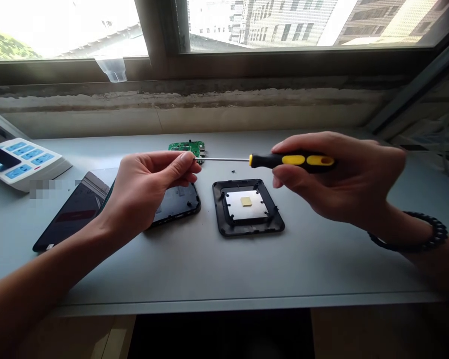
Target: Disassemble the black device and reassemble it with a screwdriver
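My right hand (333, 174) is closed around the black-and-yellow handle of a screwdriver (294, 160), held level above the table with its shaft pointing left. At the far end of the shaft, my left hand (149, 184) pinches the tip between thumb and forefinger; whether a screw is there too is hidden. Below the shaft lies a black square cover (249, 230) with a metal plate and a small yellowish pad. A black casing half (177, 202) sits partly behind my left hand. Behind it rests a green circuit board (185, 146). One tiny dark screw (233, 171) lies beyond the cover.
A dark phone-like slab (75, 214) lies at the left beside a white power strip (37, 162) with blue sockets. The table (224, 274) ends at a front edge, with a window frame (284, 67) along the back. A clear plastic piece (114, 70) hangs from the sill.
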Tool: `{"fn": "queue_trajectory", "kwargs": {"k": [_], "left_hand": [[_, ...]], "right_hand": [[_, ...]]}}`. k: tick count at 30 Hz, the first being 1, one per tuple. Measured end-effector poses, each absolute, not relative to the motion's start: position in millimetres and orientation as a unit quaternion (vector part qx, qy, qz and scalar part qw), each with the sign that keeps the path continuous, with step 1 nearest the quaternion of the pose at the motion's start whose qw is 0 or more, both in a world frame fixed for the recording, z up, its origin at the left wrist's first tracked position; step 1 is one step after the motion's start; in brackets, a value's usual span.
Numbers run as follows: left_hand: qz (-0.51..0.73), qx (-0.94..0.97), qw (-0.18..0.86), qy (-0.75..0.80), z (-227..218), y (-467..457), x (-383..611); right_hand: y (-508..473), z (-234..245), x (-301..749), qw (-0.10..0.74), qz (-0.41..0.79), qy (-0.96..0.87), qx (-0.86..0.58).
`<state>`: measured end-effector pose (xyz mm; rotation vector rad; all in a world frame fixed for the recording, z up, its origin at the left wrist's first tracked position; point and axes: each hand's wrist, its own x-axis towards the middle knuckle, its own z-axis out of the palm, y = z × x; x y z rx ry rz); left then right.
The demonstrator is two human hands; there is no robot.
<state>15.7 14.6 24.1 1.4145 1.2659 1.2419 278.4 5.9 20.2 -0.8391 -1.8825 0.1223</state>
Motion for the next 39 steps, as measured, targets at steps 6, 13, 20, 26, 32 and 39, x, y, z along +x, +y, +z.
{"fn": "queue_trajectory", "kwargs": {"k": [6,13,20,26,32,39], "left_hand": [[0.486,0.626,0.344,0.503,28,9,16],[0.465,0.657,0.3,0.512,27,7,19],[0.455,0.676,0.302,0.495,30,3,21],[0.4,0.729,0.283,0.479,30,-7,27],[0.384,0.773,0.229,0.449,25,-11,28],[0.249,0.901,0.131,0.331,13,-4,22]], "right_hand": [[9,21,277,0.51,0.079,-0.787,-0.338],[9,20,276,0.512,0.104,-0.787,-0.328],[7,25,274,0.547,0.174,-0.743,-0.345],[5,40,279,0.559,0.182,-0.722,-0.366],[9,45,284,0.568,0.131,-0.717,-0.382],[15,54,288,0.525,0.133,-0.756,-0.367]]}}
